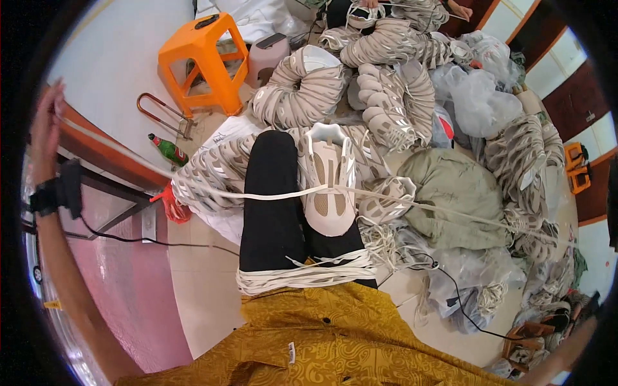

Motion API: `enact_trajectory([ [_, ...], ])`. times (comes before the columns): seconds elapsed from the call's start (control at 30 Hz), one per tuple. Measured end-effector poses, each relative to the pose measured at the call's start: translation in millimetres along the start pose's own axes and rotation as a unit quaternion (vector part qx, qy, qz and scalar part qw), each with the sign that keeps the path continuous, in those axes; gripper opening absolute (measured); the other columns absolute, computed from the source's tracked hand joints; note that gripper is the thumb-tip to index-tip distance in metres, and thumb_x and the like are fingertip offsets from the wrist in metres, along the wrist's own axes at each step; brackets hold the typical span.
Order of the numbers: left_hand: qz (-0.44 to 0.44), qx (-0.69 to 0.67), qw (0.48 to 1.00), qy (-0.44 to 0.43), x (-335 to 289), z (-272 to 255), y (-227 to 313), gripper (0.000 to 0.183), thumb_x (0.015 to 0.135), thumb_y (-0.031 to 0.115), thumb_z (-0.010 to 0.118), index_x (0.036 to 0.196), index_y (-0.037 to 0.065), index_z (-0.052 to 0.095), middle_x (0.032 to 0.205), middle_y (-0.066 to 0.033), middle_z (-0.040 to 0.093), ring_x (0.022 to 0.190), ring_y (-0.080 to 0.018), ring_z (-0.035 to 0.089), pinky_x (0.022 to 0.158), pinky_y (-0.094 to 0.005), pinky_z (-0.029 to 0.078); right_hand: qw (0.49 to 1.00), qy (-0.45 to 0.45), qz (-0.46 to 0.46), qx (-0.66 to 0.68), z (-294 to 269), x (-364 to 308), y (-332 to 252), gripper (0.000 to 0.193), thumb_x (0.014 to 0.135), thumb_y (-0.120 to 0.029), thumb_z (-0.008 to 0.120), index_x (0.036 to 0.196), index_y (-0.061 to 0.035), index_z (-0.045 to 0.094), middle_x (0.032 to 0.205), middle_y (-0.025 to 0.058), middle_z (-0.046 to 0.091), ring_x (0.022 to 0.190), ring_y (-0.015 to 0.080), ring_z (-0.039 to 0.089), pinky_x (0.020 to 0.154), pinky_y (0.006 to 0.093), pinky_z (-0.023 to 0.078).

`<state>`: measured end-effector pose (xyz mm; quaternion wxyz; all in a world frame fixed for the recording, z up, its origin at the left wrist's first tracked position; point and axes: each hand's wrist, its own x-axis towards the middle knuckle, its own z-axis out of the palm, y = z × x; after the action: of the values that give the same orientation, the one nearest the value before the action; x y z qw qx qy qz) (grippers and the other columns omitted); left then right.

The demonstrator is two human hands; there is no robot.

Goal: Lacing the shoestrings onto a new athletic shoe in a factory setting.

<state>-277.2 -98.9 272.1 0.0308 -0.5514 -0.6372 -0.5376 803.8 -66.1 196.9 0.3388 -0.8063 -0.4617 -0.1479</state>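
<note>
A beige and white shoe upper [329,215] rests across my thighs, its toe end toward me. Through its lacing area runs a cream shoelace [270,196], pulled out taut to both sides. My left hand [50,106] is raised at the far left edge, closed on the left length of the lace, its fingers somewhat blurred. To the right the other length stretches toward the dark rim, where my right hand is out of sight; only the right forearm [566,350] shows. A bundle of loose white laces [306,273] lies over my lap.
Stacked shoe uppers [299,90] fill the floor ahead and right. An orange stool [203,64] and a green bottle [168,151] stand left. Plastic bags [483,103] and an olive sack [450,199] lie right. Black cables run from both wrists. Another person's hand [460,9] shows at the top.
</note>
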Motion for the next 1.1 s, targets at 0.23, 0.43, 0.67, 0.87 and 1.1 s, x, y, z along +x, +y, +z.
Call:
enact_trajectory([
  [0.23, -0.205, -0.125, 0.955, -0.173, -166.2, 208.9, -4.8, 0.023, 0.085, 0.019, 0.046, 0.102, 0.008, 0.058, 0.068, 0.0067, 0.046, 0.047, -0.0006, 0.033, 0.039, -0.0145, 0.026, 0.815, -0.412, -0.175, 0.368, 174.8, -169.8, -278.8, 0.020, 0.072, -0.013, 0.056, 0.087, 0.0000, 0.061, 0.074, 0.0004, 0.057, 0.053, 0.0057, 0.046, 0.045, 0.0187, 0.034],
  [0.43, -0.264, -0.105, 0.915, -0.285, -245.9, 321.0, 27.4, 0.015, 0.081, 0.013, 0.054, 0.084, 0.000, 0.061, 0.062, -0.0044, 0.058, 0.051, -0.0080, 0.054, 0.044, -0.0217, 0.044, 0.583, -0.666, -0.172, 0.433, 253.9, -358.0, -450.9, 0.024, 0.068, -0.002, 0.057, 0.091, -0.0014, 0.063, 0.067, 0.0011, 0.058, 0.053, 0.0062, 0.051, 0.047, 0.0188, 0.039],
  [0.67, -0.250, -0.114, 0.925, -0.261, -283.2, 341.7, 13.4, 0.010, 0.079, 0.005, 0.053, 0.083, -0.002, 0.059, 0.060, -0.0048, 0.057, 0.048, -0.0085, 0.053, 0.044, -0.0217, 0.043, 0.617, -0.672, -0.085, 0.401, 265.2, -398.8, -470.0, 0.029, 0.068, 0.000, 0.057, 0.097, 0.0010, 0.061, 0.073, 0.0039, 0.061, 0.050, 0.0078, 0.055, 0.045, 0.0205, 0.042],
  [0.87, -0.339, -0.168, 0.889, -0.257, -286.7, 345.1, 15.5, 0.009, 0.080, 0.006, 0.052, 0.081, -0.001, 0.058, 0.059, -0.0063, 0.056, 0.047, -0.0092, 0.051, 0.044, -0.0229, 0.042, 0.650, -0.625, -0.053, 0.429, 272.2, -399.5, -457.8, 0.030, 0.069, 0.001, 0.059, 0.099, 0.0040, 0.059, 0.077, 0.0068, 0.063, 0.053, 0.0083, 0.055, 0.049, 0.0209, 0.044],
  [1.1, -0.163, -0.074, 0.964, -0.198, -292.7, 347.9, 13.3, 0.008, 0.076, 0.003, 0.054, 0.083, -0.001, 0.057, 0.065, -0.0124, 0.058, 0.053, -0.0169, 0.056, 0.050, -0.0271, 0.044, 0.646, -0.640, -0.100, 0.404, 274.8, -399.5, -459.4, 0.032, 0.068, 0.000, 0.060, 0.100, 0.0018, 0.059, 0.077, 0.0077, 0.063, 0.053, 0.0076, 0.054, 0.050, 0.0224, 0.044],
])
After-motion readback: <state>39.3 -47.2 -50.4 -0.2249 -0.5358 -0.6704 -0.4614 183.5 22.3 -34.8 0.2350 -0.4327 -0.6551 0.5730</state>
